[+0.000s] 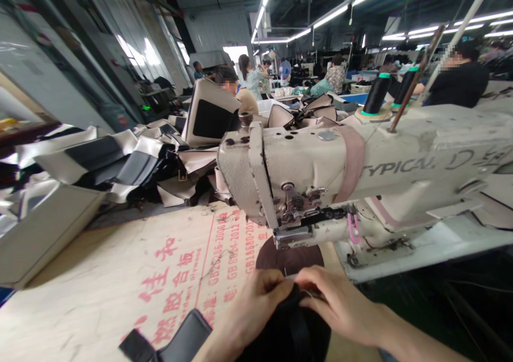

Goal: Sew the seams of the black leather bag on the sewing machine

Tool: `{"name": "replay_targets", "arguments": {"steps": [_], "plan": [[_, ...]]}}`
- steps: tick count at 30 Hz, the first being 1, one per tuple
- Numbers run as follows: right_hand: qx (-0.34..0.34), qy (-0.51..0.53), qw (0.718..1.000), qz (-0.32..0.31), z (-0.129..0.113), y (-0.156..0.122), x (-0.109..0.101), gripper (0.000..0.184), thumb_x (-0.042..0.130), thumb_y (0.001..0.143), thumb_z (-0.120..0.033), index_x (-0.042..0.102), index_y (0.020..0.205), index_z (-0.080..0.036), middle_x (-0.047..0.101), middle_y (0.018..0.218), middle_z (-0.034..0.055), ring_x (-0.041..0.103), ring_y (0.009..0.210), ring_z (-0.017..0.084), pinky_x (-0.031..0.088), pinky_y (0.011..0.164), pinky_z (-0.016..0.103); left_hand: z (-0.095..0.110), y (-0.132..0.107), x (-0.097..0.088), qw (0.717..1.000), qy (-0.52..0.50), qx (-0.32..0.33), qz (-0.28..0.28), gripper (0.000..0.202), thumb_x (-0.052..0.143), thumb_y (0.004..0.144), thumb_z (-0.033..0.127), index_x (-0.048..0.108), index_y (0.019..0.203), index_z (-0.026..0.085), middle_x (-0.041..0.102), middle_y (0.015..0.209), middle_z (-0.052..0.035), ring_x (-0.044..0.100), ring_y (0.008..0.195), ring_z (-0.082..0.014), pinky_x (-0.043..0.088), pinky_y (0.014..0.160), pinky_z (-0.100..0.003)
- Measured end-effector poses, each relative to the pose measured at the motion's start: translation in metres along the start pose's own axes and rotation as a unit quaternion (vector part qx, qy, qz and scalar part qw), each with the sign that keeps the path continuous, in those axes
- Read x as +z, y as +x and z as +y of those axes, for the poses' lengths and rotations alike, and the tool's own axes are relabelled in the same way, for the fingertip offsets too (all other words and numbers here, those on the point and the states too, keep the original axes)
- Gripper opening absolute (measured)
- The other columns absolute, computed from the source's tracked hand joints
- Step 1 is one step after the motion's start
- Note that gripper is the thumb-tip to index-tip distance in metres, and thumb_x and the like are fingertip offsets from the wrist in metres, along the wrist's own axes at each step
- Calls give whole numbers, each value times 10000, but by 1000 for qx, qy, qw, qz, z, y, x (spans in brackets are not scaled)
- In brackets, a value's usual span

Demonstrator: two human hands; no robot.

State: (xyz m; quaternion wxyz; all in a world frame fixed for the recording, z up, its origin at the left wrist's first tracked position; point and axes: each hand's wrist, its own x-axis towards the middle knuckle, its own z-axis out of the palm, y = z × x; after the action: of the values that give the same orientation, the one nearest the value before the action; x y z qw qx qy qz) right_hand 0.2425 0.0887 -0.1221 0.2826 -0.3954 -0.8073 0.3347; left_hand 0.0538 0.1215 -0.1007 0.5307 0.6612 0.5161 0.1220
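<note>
Under the head of a large cream industrial sewing machine (320, 175), a black fabric bag (288, 332) sits just in front of the needle area. The left hand (256, 308) and right hand (340, 303) have their fingers pinched together on its upper edge, touching a round dark brown piece (289, 258).

ahead of left hand (254, 303): sewing machine head (288, 186) | room: leftward over plywood tabletop (100, 292)

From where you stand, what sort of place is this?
Probably a sewing workshop making bags or similar goods: an industrial sewing machine, black thread cones, and heaped black-and-beige cut panels.
</note>
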Motion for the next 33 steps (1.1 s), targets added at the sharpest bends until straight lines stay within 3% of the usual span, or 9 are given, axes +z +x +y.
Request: {"name": "replay_targets", "arguments": {"steps": [7,11,15,18,20,23,27,31,33], "plan": [[-67,-67,995,14,-2,5,5,127,386,906,-202,465,1005,-192,527,915,30,476,864,138,410,763,270,-2,-2,0,1000,-22,6,16,399,420,807,482,435,585,151,325,558,45,297,545,-83,233,487,-220],[-79,-53,995,38,1,4,10,121,394,903,-192,486,982,-192,541,901,25,480,851,131,404,744,265,2,-28,1,988,49,73,128,280,438,845,422,576,901,185,519,682,29,478,628,-94,384,567,-195],[-80,-35,994,66,3,2,9,130,408,900,-198,508,983,-193,558,900,26,495,852,129,409,742,265,-10,-51,9,940,221,201,166,262,408,883,261,563,1093,278,595,998,5,563,895,-115,462,818,-202],[-62,-35,994,82,1,2,9,123,407,900,-199,515,956,-189,559,889,26,497,851,130,409,740,269,-25,-53,18,888,342,259,168,474,338,865,108,355,1317,249,555,1105,-41,530,992,-159,465,907,-283],[-53,-40,994,92,-1,3,10,124,399,899,-187,517,940,-185,555,876,28,496,841,130,407,732,268,-31,-51,21,874,382,255,158,557,319,844,60,234,1372,216,523,1142,-63,498,1032,-177,456,937,-325],[-42,-47,994,92,-4,5,10,124,397,897,-176,516,930,-184,547,866,23,493,834,127,401,724,262,-29,-47,22,879,384,241,144,520,332,834,42,310,1327,206,520,1091,-56,492,991,-170,456,938,-331],[-38,-70,995,57,-6,7,5,115,411,895,-187,511,951,-189,547,887,17,485,849,135,392,765,281,-21,-41,21,901,334,232,153,389,334,823,14,490,1129,197,533,980,-40,501,883,-152,487,828,-297],[-43,-60,997,9,-4,11,0,165,400,902,-211,512,1020,-179,539,951,36,476,899,140,404,793,276,-12,-36,18,900,322,237,175,279,311,876,94,549,984,191,556,894,-35,512,825,-161,482,747,-315],[-41,-49,998,3,-2,14,1,171,390,908,-236,528,985,-172,538,920,36,483,882,137,407,772,268,-7,-35,17,917,285,217,175,247,321,890,137,553,952,192,561,860,-26,528,801,-147,477,719,-287]]}}
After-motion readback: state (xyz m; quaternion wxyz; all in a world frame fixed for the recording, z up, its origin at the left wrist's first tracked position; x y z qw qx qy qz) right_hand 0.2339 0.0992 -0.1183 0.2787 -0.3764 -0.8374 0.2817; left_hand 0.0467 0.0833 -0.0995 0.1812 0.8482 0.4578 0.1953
